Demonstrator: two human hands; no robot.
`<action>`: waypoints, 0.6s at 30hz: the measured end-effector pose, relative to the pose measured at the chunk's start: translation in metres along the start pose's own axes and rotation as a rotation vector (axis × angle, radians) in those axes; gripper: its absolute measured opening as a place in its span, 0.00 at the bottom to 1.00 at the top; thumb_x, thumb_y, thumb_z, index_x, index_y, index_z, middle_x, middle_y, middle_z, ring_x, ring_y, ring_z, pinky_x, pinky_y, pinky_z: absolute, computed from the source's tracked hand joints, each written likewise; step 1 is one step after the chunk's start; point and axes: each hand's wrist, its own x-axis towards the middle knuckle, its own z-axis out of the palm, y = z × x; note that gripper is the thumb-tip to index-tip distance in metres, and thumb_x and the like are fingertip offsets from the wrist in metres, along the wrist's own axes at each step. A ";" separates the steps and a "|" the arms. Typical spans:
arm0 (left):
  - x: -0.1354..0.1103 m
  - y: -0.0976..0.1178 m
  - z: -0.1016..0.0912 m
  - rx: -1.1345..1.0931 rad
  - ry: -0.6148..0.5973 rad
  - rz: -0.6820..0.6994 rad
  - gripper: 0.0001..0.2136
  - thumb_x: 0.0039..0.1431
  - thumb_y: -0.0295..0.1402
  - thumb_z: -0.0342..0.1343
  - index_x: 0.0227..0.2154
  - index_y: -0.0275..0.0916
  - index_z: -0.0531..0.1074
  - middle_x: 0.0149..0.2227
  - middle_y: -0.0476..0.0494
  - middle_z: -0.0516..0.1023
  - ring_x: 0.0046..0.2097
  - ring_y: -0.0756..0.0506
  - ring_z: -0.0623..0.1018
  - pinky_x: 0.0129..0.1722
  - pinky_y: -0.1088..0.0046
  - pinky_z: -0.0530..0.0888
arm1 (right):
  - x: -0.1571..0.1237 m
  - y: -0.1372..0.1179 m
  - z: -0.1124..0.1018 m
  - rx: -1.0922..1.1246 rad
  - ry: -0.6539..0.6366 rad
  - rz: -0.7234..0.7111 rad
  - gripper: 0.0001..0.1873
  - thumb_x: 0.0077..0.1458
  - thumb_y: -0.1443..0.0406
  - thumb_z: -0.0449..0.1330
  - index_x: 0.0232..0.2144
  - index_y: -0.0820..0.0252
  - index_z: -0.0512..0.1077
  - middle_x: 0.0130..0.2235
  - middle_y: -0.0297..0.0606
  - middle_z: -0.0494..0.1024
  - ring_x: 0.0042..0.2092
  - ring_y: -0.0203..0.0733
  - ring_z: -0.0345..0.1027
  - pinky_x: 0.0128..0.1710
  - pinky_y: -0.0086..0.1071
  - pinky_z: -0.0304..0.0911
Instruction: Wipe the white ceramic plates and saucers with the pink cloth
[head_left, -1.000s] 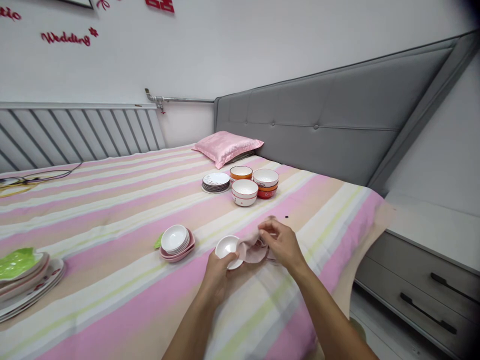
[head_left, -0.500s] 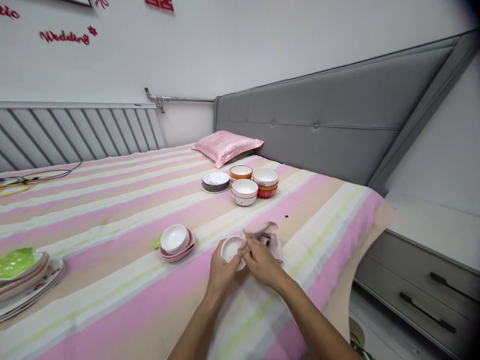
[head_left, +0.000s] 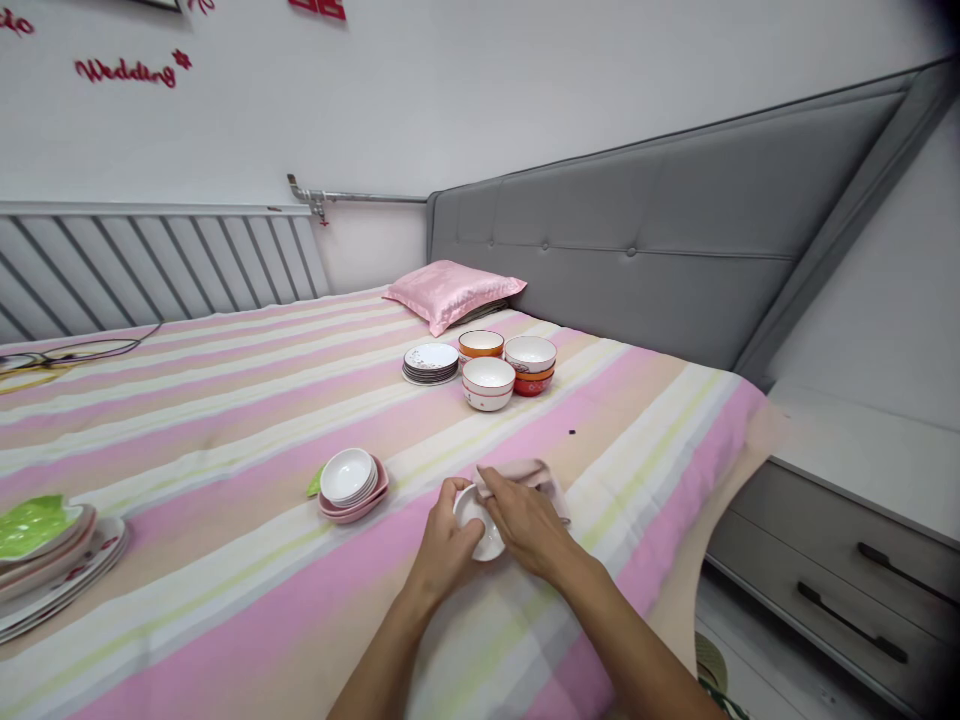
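Observation:
A small white dish [head_left: 489,541] is tilted above the striped bed, its inside facing me. My left hand [head_left: 448,535] grips it by the left rim, thumb inside and fingers around the outer edge. In my right hand [head_left: 529,520] is a pinkish-beige cloth [head_left: 551,482], pressed against the dish's upper right rim; part of the cloth hangs beyond the fingers. My right fingertips and part of the dish's right side are covered. To the left, a stack of similar small white dishes [head_left: 347,476] rests on pink dishes [head_left: 360,513].
Stacked bowls [head_left: 489,385] and patterned plates [head_left: 431,358] stand farther back, before a pink pillow [head_left: 454,292]. At the left edge are larger plates [head_left: 64,590] under a green leaf-shaped dish [head_left: 34,527]. A grey headboard [head_left: 637,220] and a drawer cabinet [head_left: 840,560] flank the right.
The dish has shifted slightly right and toward me. My right hand has moved with the cloth over the dish's upper right rim, and the cloth's folds have changed shape.

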 end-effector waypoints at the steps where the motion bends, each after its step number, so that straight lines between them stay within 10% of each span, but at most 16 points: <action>1: 0.000 0.000 -0.002 0.002 -0.022 -0.006 0.14 0.40 0.23 0.49 0.33 0.41 0.64 0.23 0.54 0.70 0.23 0.50 0.67 0.22 0.78 0.61 | 0.000 0.000 -0.001 -0.023 -0.003 -0.009 0.13 0.59 0.66 0.42 0.45 0.56 0.60 0.35 0.37 0.74 0.34 0.39 0.65 0.27 0.28 0.46; 11: 0.003 0.008 0.010 -0.186 0.102 -0.103 0.18 0.39 0.34 0.59 0.36 0.39 0.63 0.23 0.49 0.73 0.26 0.47 0.73 0.27 0.72 0.69 | 0.007 0.003 0.010 0.045 0.190 0.257 0.10 0.59 0.64 0.41 0.34 0.59 0.61 0.27 0.38 0.73 0.30 0.40 0.65 0.25 0.28 0.45; 18: -0.005 0.001 0.019 -0.021 0.141 0.072 0.15 0.49 0.37 0.54 0.40 0.39 0.68 0.29 0.44 0.75 0.25 0.46 0.72 0.24 0.73 0.67 | 0.003 0.003 0.008 0.000 0.122 0.250 0.10 0.60 0.64 0.40 0.37 0.59 0.60 0.27 0.38 0.73 0.30 0.40 0.66 0.26 0.28 0.44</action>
